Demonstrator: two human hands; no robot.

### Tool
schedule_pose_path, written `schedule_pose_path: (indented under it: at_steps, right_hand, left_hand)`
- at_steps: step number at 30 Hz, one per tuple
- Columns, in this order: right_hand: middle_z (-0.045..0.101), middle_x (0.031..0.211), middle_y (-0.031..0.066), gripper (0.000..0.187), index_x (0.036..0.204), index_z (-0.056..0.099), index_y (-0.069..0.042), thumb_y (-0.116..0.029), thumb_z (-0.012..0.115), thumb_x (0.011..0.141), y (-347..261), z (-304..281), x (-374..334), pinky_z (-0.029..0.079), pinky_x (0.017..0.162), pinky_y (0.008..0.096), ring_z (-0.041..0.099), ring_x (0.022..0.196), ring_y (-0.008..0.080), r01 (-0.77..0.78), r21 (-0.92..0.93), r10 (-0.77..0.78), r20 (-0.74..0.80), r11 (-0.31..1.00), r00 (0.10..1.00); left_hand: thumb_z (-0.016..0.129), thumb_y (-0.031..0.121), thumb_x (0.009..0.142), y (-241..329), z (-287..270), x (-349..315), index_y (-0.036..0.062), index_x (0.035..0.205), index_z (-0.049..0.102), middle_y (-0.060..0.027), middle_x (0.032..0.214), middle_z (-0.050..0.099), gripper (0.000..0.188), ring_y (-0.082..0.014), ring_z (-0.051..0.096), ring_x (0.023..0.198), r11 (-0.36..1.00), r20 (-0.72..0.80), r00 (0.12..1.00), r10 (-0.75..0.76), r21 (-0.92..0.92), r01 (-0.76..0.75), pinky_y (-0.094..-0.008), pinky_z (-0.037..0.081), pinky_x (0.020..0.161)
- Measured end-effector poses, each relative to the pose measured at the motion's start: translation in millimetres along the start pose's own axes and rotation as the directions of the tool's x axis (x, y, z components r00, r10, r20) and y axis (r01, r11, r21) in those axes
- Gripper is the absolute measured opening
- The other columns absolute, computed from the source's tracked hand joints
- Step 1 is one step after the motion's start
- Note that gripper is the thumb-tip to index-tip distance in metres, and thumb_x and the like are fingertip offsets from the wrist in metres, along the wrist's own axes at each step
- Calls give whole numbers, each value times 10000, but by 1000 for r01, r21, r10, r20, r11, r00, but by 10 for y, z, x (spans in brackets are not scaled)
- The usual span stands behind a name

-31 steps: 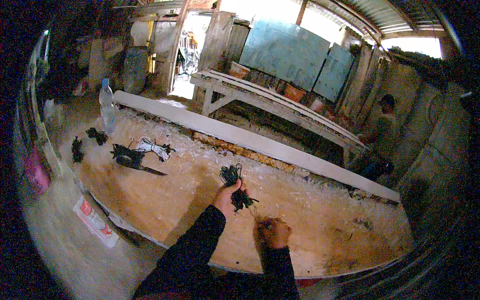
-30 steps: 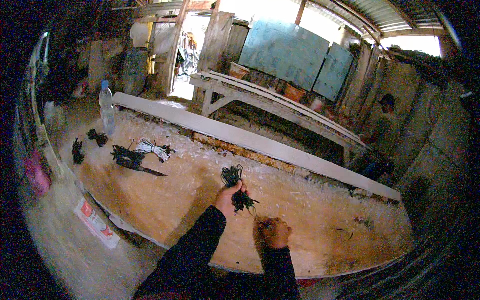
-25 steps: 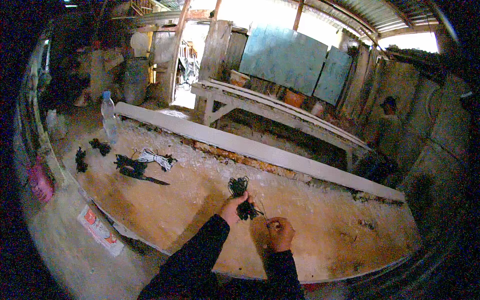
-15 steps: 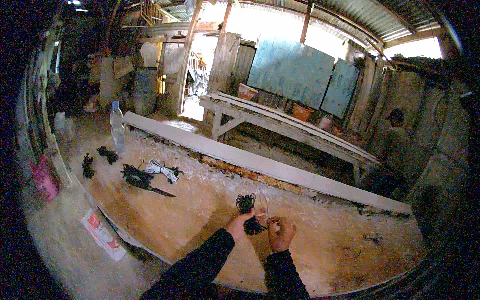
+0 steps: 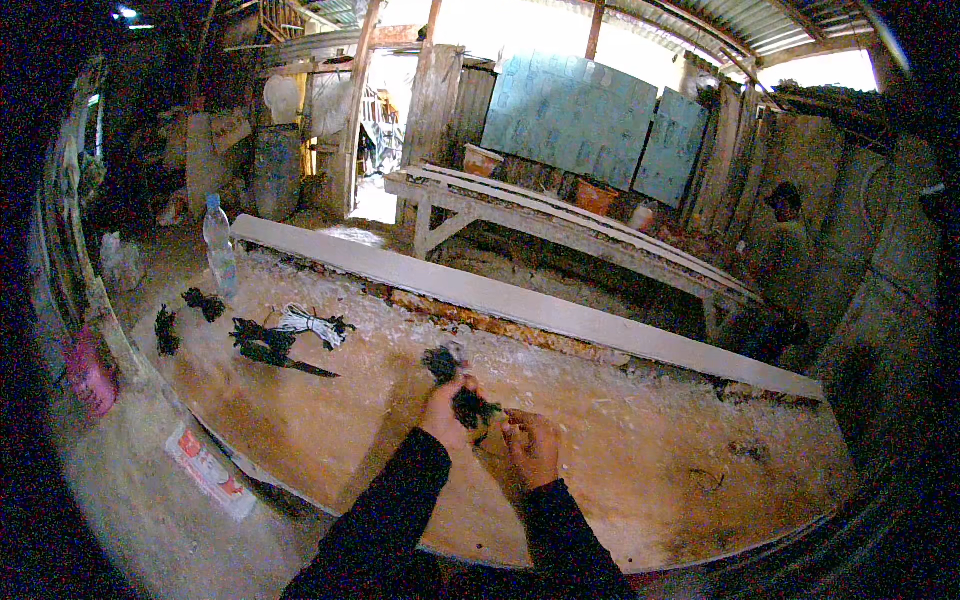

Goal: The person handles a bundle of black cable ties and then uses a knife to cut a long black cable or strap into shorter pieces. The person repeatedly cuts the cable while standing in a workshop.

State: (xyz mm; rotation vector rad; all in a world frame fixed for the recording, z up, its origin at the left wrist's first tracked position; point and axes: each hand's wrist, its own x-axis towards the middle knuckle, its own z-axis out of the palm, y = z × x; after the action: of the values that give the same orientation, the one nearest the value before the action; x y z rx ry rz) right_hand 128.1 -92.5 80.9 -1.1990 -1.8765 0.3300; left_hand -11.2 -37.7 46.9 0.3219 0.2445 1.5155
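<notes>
Left of the hands (image 5: 442,414), a bottle (image 5: 219,245) stands near black bundles (image 5: 205,304).

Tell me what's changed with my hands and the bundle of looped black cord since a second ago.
Your right hand has moved in closer to the bundle of looped black cord. The bundle, held throughout in your left hand, has tipped so its looped end leans further left. The clear plastic bottle with a blue cap and the bundle of white cord stayed put.
</notes>
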Motion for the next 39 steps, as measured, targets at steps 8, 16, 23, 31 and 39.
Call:
schedule_pose_path:
  at_steps: [8, 16, 23, 31, 39]
  right_hand:
    - [517, 1081, 67, 294, 1031, 546, -154, -252, 513, 756, -92, 87, -150, 270, 854, 528, 472, 986, 299, 269, -393, -176, 256, 879, 950]
    - [561, 1030, 80, 274, 1020, 557, -111, -214, 545, 766, 149, 123, -50, 347, 859, 436, 507, 973, 276, -86, -39, 92, 185, 995, 978]
    - [587, 950, 83, 287, 954, 580, -8, -113, 653, 697, 380, 55, 6, 417, 799, 295, 536, 886, 169, -362, 665, 329, 181, 653, 927]
    - [595, 883, 93, 170, 884, 601, -26, -44, 577, 717, 368, 94, -55, 427, 765, 300, 558, 841, 215, -141, 335, 164, -40, 931, 986]
    - [596, 827, 121, 166, 845, 599, -35, -2, 536, 695, -84, -118, -52, 434, 744, 317, 565, 809, 262, -105, 70, 105, 8, 992, 994]
  left_hand:
    - [487, 358, 829, 464, -157, 124, 105, 1039, 467, 22, 637, 415, 330, -143, 448, 611, 975, 22, 976, 218, -38, -217, -326, 421, 650]
    - [571, 318, 792, 242, -217, 109, 96, 887, 505, 3, 659, 472, 251, -163, 515, 631, 948, -8, 994, -113, 299, 110, -312, 447, 593]
    - [583, 324, 780, 61, -84, -40, 113, 959, 524, -14, 860, 552, 283, -138, 546, 746, 800, -70, 967, -245, 549, 242, -311, 471, 671]
    - [558, 265, 805, -41, -85, -26, 100, 908, 529, -22, 822, 569, 197, -158, 563, 780, 841, 33, 937, -348, 453, 296, -292, 460, 703]
    - [560, 230, 807, -155, -247, 52, 90, 901, 542, -16, 800, 560, 170, -133, 552, 736, 844, 95, 945, -311, 485, 229, -280, 450, 689]
